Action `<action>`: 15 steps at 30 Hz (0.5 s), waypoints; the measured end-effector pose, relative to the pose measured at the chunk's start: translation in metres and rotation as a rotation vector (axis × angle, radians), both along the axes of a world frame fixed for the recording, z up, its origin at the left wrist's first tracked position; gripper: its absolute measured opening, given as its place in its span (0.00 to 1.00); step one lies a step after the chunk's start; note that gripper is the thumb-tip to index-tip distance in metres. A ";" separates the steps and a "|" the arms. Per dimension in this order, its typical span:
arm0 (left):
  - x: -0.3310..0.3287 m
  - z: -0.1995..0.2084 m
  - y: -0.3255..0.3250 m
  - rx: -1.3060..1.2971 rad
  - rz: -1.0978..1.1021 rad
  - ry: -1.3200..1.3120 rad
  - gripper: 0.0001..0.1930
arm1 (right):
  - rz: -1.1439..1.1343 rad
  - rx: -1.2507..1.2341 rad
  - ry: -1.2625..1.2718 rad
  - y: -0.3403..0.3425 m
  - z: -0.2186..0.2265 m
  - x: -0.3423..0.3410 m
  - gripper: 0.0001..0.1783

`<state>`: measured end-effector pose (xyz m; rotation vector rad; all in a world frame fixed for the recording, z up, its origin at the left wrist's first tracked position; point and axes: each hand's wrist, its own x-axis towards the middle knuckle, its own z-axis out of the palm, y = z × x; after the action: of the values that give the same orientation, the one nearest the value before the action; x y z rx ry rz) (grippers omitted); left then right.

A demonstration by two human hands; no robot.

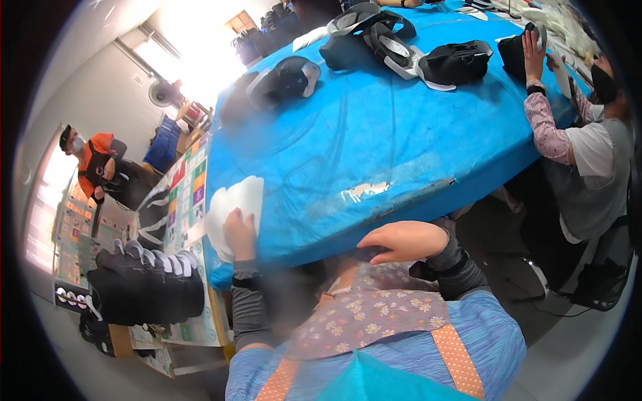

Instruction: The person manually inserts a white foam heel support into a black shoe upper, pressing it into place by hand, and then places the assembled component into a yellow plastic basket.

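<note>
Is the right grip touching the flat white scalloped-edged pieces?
No: the left grip is on the flat white scalloped-edged pieces, while the right grip is apart from them, near the grey floral-print apron.

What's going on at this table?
The person's left hand rests on a stack of white curved-edge pieces at the near left corner of the blue-covered table. Their right hand is loosely open by the near edge, seemingly empty. At right, a co-worker's hand is on a black cap, and more black caps lie farther back.
</note>
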<state>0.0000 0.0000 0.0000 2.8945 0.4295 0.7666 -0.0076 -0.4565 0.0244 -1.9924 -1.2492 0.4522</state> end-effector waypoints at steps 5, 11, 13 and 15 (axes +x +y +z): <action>-0.017 -0.015 -0.015 0.279 -0.007 -0.144 0.15 | -0.002 -0.064 0.007 -0.003 0.001 -0.004 0.24; -0.017 -0.021 -0.029 0.244 -0.126 -0.057 0.22 | 0.002 -0.022 -0.025 0.000 -0.003 -0.003 0.24; -0.013 -0.018 -0.029 0.203 -0.023 -0.178 0.26 | -0.007 -0.036 -0.023 0.000 -0.004 -0.002 0.24; -0.011 -0.010 -0.027 0.202 0.023 -0.128 0.29 | -0.014 -0.053 -0.021 0.000 -0.005 -0.001 0.24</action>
<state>-0.0109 -0.0265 -0.0100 3.0042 0.3923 1.0491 -0.0084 -0.4563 0.0195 -2.0544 -1.2470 0.4631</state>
